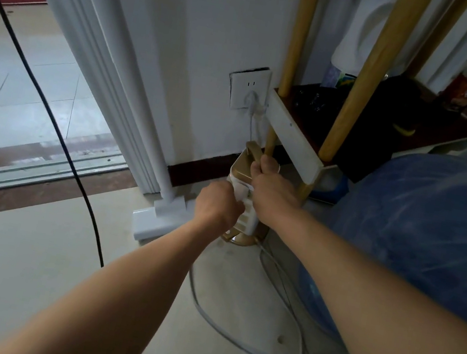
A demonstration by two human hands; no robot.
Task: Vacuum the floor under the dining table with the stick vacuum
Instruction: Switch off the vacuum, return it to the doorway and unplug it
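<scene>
A white stick vacuum (pixel 157 213) stands upright against the door frame, its floor head on the tiles. Right of it stands a white and gold tower power strip (pixel 242 172) on the floor. My right hand (pixel 270 189) grips the gold handle at the strip's top. My left hand (pixel 218 205) has its fingers curled at the strip's left side; what they pinch is hidden. A black cord (pixel 57 127) hangs across the left of the view.
A wall socket (pixel 248 92) holds a grey plug whose cable drops to the strip. A wooden-legged shelf (pixel 295 134) with bottles stands right of it. A blue water jug (pixel 420 241) sits at right. Grey cables (pixel 230 329) loop on the floor. A sliding door track (pixel 31 166) lies left.
</scene>
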